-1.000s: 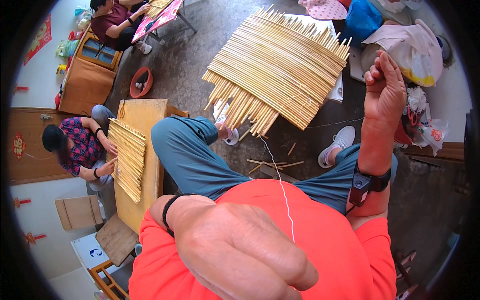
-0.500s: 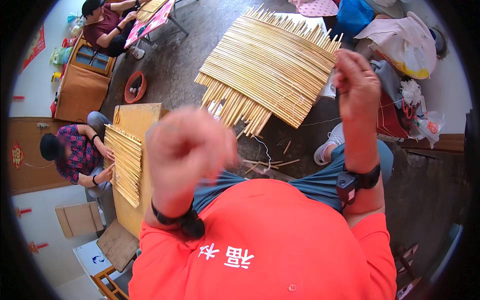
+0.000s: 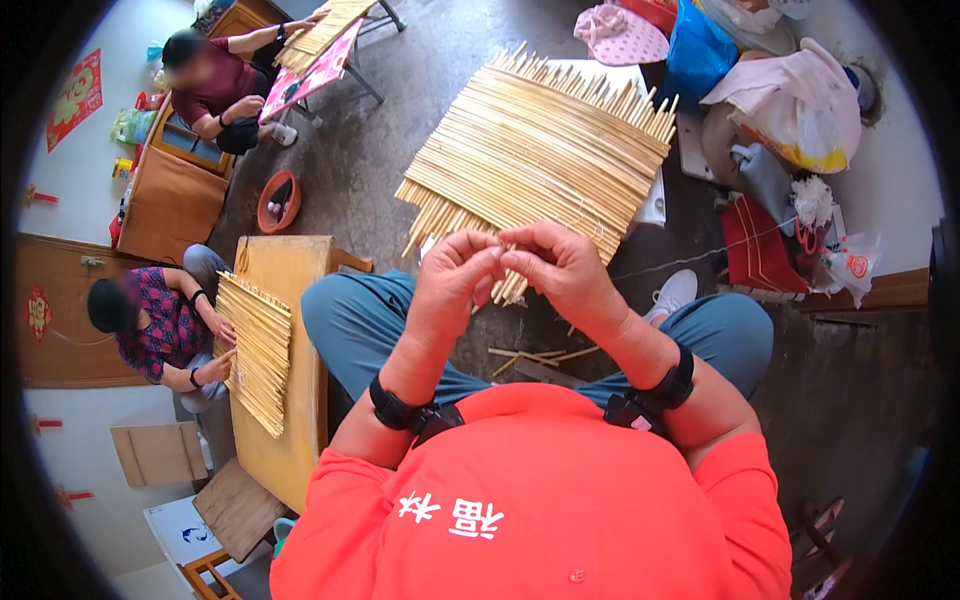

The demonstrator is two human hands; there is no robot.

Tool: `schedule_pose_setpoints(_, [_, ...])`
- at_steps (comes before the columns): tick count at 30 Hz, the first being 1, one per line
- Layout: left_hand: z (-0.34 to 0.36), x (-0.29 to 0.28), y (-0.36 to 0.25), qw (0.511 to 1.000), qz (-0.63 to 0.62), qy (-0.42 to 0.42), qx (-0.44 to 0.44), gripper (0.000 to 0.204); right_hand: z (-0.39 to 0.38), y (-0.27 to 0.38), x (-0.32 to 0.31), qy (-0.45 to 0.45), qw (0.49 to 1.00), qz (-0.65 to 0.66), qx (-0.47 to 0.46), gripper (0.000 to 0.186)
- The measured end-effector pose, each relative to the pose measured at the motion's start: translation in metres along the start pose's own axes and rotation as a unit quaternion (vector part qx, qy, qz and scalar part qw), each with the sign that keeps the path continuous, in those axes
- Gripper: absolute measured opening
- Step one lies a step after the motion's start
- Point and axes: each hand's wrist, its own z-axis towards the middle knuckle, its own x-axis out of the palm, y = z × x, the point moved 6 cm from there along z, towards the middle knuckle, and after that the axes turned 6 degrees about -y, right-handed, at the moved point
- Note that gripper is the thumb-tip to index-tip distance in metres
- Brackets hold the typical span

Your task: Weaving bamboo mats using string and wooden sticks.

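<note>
My left hand [image 3: 455,280] and my right hand [image 3: 560,270] meet fingertip to fingertip in pinches above the near edge of a large mat of pale wooden sticks [image 3: 530,140]; what is between their fingertips is too small to make out. The mat lies beyond my knees on a white board [image 3: 650,205], with uneven stick ends along its far and near sides. A thin pale thread [image 3: 655,268] runs off to the right. Loose sticks [image 3: 530,360] lie on the floor between my legs.
At left a person [image 3: 160,320] handles sticks on a wooden table [image 3: 290,255]; another person [image 3: 215,90] works at a pink board at upper left. An orange basin [image 3: 270,205] stands between them. Bags, cloths and a red bag [image 3: 750,255] are piled at right.
My left hand has risen from low over my shirt, and my right hand has come down from the right; their fingertips now meet in front of the stick mat.
</note>
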Motion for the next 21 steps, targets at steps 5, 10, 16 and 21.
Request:
schedule_pose_setpoints(5, [0.000,0.005,0.003,1.000,-0.004,0.018,-0.023,0.008,0.001,0.010,-0.007,-0.031,0.986,-0.131,-0.095,0.012])
schedule_pose_setpoints(10, [0.001,0.007,0.005,0.999,0.023,0.021,-0.016,0.006,-0.001,0.011,-0.012,-0.042,0.979,-0.175,-0.100,0.009])
schedule_pose_setpoints(16, [0.002,0.010,0.005,0.996,0.078,0.043,0.004,0.009,-0.002,0.017,-0.011,-0.039,0.959,-0.237,-0.154,0.010])
schedule_pose_setpoints(21, [-0.001,0.012,0.002,0.994,0.099,0.037,0.041,0.007,-0.002,0.014,-0.012,-0.037,0.956,-0.254,-0.141,0.010])
